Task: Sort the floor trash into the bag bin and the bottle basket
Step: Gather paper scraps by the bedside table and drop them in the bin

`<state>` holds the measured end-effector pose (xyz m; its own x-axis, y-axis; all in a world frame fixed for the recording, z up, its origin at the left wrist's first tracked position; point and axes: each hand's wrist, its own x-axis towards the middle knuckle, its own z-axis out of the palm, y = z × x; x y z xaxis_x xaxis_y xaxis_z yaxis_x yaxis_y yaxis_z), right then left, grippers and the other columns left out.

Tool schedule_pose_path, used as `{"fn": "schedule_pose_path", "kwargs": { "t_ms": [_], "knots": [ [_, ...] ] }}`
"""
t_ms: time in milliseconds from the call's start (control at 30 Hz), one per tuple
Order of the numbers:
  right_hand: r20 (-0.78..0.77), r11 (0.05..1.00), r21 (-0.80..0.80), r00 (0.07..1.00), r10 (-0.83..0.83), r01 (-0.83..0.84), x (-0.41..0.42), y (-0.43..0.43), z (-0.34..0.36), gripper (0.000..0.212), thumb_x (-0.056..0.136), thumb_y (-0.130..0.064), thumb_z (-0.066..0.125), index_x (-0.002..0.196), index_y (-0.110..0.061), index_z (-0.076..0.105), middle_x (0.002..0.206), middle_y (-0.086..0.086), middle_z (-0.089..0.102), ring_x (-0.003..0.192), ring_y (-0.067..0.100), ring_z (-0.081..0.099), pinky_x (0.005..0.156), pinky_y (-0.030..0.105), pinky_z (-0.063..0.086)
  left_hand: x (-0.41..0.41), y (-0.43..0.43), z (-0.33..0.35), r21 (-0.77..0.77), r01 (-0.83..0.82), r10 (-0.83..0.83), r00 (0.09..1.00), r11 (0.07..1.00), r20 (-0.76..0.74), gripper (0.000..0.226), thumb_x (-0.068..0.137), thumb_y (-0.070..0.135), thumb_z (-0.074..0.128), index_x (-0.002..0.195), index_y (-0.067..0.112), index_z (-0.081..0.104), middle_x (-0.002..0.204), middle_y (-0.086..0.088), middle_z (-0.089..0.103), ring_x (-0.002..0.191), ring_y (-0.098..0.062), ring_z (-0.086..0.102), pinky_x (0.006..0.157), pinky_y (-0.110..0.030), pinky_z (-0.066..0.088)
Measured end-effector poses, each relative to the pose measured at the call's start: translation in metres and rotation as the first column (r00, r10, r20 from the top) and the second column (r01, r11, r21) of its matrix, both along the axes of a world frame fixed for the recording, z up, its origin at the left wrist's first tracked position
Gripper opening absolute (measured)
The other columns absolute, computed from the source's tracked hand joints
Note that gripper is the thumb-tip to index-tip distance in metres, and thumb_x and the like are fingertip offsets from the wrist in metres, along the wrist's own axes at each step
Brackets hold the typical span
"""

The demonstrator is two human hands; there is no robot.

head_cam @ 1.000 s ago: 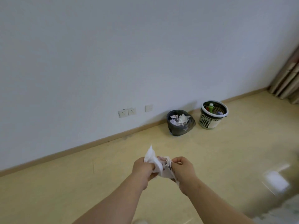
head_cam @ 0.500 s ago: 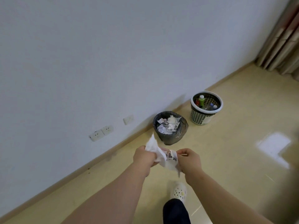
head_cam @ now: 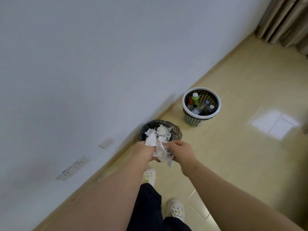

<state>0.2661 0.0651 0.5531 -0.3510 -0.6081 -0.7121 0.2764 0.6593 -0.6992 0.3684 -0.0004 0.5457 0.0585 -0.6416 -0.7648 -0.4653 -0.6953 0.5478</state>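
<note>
A crumpled wad of white paper w/ printed bits [head_cam: 160, 152] is gripped by both hands at once: the left hand [head_cam: 143, 152] is curled round its left side, w/ a white tuft sticking up past the knuckles, and the right hand [head_cam: 181, 152] is curled onto its right side, thumb and fingertips pinching the sheet. A loose corner is left hanging below the right hand. The wad is held just over the near rim of the round bin lined w/ a black plastic bag [head_cam: 178, 132], which is set against the skirting and is filled to approx. the top w/ more crumpled white paper [head_cam: 162, 131]. Beside it, to the right and apart from it, the round perforated plastic basket w/ a white rim [head_cam: 193, 121] is seen on the glossy beige tile floor [head_cam: 241, 164]; several bottles are stood inside, incl. a green one w/ a white cap [head_cam: 195, 98]. Dark trousers and white perforated clogs [head_cam: 148, 176] are visible below the forearms. White wall sockets [head_cam: 73, 167] are mounted low on the wall at left; a beige curtain [head_cam: 286, 19] is hung at top right.
</note>
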Motion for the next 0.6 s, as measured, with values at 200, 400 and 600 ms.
{"fn": "schedule_pose_path", "kwargs": {
  "t_ms": [200,400,600],
  "knots": [
    [-0.013,0.992,0.064,0.994,0.109,-0.108,-0.029,-0.082,-0.028,0.028,0.085,-0.015,0.066,0.111,-0.012,0.060,0.077,-0.003,0.057,0.065,0.009,0.053,0.058,0.021,0.045,-0.038,-0.092,-0.039,0.086,0.060,-0.058,0.998,0.995,-0.019,0.028,0.085,0.000,0.059,0.112,0.005,0.058,0.089,-0.009,0.061,0.091,-0.028,0.063,0.089,-0.040,0.054],
    [-0.039,0.978,0.206,0.998,0.044,-0.035,-0.045,-0.158,-0.097,0.013,0.085,-0.021,0.068,0.094,-0.013,0.061,0.073,-0.004,0.056,0.062,0.010,0.050,0.054,0.020,0.040,-0.051,-0.168,-0.107,0.222,-0.017,0.023,0.999,0.975,-0.023,0.028,0.092,0.010,0.054,0.119,0.010,0.053,0.110,-0.013,0.060,0.091,-0.029,0.062,0.070,-0.040,0.058],
    [0.031,0.926,0.376,0.999,-0.038,0.023,-0.044,-0.191,-0.202,0.009,0.090,-0.021,0.058,0.097,-0.015,0.058,0.071,-0.003,0.054,0.058,0.010,0.048,0.050,0.021,0.039,-0.047,-0.202,-0.208,0.336,-0.153,0.112,0.984,0.929,0.138,0.040,0.098,0.020,0.046,0.138,0.019,0.039,0.123,-0.011,0.054,0.074,-0.024,0.063,0.036,-0.026,0.051]
  ]
}}
